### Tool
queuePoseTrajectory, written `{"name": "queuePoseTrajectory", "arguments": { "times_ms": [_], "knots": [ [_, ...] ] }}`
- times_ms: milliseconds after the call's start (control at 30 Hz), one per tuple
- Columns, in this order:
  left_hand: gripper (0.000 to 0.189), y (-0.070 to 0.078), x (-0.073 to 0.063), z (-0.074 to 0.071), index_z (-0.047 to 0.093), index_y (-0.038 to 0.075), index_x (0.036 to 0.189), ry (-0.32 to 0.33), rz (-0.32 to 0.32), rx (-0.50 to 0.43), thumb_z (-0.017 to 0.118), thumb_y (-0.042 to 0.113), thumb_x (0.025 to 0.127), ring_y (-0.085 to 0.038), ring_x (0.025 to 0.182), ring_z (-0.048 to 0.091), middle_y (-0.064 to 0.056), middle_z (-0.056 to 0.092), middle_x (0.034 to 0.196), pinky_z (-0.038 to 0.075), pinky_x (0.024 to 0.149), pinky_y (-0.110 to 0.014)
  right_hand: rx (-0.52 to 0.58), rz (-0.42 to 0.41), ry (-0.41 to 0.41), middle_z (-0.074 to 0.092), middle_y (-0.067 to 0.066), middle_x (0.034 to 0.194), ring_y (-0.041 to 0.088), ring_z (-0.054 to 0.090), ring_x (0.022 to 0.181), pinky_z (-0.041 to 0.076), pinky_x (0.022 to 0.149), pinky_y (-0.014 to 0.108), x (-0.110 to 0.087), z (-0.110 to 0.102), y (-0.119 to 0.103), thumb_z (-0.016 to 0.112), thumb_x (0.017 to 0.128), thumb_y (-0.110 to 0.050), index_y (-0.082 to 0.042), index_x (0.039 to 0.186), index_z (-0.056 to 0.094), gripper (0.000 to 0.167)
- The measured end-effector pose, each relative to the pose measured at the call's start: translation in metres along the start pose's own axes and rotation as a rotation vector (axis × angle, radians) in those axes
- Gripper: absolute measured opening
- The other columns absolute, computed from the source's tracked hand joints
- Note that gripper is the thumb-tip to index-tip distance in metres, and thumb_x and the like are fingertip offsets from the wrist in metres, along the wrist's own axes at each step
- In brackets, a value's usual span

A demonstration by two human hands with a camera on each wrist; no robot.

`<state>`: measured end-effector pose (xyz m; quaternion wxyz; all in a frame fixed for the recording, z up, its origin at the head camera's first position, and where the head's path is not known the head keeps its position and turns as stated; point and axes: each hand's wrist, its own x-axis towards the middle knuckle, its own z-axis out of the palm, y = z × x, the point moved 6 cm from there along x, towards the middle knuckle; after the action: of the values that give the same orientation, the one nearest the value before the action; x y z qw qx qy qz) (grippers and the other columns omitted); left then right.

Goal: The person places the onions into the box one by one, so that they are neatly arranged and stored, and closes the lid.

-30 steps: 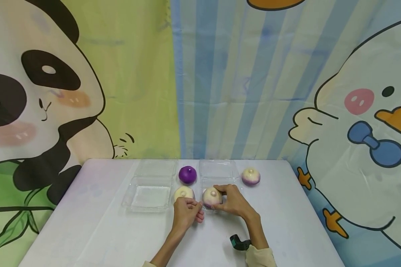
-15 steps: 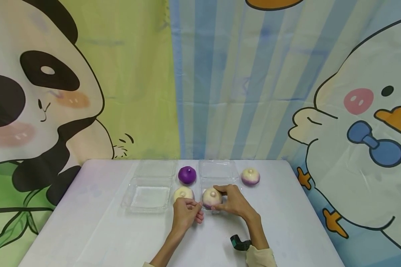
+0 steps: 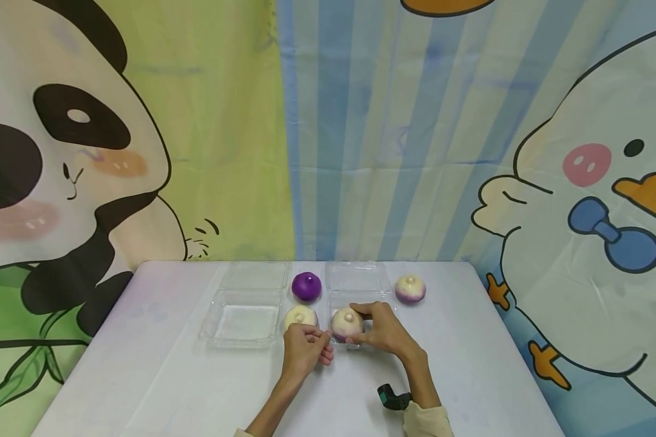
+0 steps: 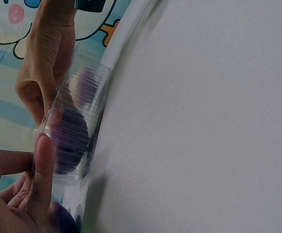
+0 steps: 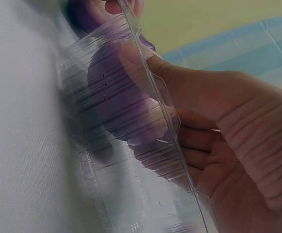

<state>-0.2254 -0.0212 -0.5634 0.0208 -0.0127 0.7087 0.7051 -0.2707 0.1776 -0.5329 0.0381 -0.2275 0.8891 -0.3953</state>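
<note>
In the head view my right hand [image 3: 385, 331] grips a white onion with a purple base [image 3: 345, 325] inside the right clear plastic clamshell box [image 5: 131, 189]. Through the ribbed wall in the right wrist view, the thumb presses on the onion's side. My left hand [image 3: 303, 352] pinches the near left corner of this box, thumb and forefinger on its rim, as the left wrist view shows. A pale yellow onion [image 3: 300, 315] sits just beyond the left hand, partly hidden by it. The box's hinged lid [image 3: 358, 278] lies open toward the back.
Left of the hands stands a second clear clamshell box [image 3: 246, 325], lid folded back. A deep purple onion [image 3: 307, 286] rests between the two lids. Another white and purple onion [image 3: 410, 289] is at the back right. The white table [image 3: 158, 388] ends at a patterned curtain [image 3: 339, 133].
</note>
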Motion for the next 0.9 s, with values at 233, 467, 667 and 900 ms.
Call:
{"name": "queuePoseTrajectory", "arguments": {
  "times_ms": [233,467,667,900],
  "knots": [
    [0.022,-0.0006,-0.0005,0.0005,0.074,-0.016,0.087,-0.006,-0.001,0.002,0.075,0.001,0.101,-0.017,0.049,0.073,-0.026,0.076,0.069,0.067,0.048,-0.037,0.003,0.011,0.002,0.075,0.019,0.138,0.032,0.077,0.124,0.062,0.111,0.051,-0.0014,-0.0002,0.0019,0.101,0.078,-0.030,0.006,0.140,0.069,0.079],
    [0.021,0.0001,-0.0006,0.0001,0.075,-0.015,0.087,0.000,-0.004,0.000,0.076,0.001,0.100,-0.018,0.049,0.073,-0.026,0.076,0.070,0.067,0.048,-0.037,0.004,0.021,0.004,0.073,0.018,0.141,0.032,0.076,0.125,0.062,0.111,0.051,-0.0017,-0.0012,0.0020,0.101,0.078,-0.034,0.004,0.142,0.069,0.080],
    [0.021,-0.0006,-0.0003,0.0003,0.075,-0.015,0.087,0.002,-0.008,0.009,0.076,0.001,0.100,-0.018,0.049,0.074,-0.026,0.076,0.070,0.067,0.048,-0.037,0.002,0.024,0.010,0.073,0.019,0.142,0.033,0.077,0.124,0.063,0.110,0.051,-0.0027,-0.0020,0.0022,0.101,0.078,-0.035,0.004,0.140,0.070,0.080],
    [0.020,-0.0007,-0.0002,-0.0002,0.074,-0.015,0.087,0.002,-0.010,0.006,0.075,0.000,0.100,-0.016,0.049,0.073,-0.026,0.076,0.070,0.067,0.048,-0.037,0.006,0.039,0.015,0.072,0.018,0.143,0.037,0.075,0.126,0.062,0.112,0.054,-0.0038,-0.0034,0.0004,0.101,0.077,-0.037,0.003,0.141,0.070,0.081]
  ]
}}
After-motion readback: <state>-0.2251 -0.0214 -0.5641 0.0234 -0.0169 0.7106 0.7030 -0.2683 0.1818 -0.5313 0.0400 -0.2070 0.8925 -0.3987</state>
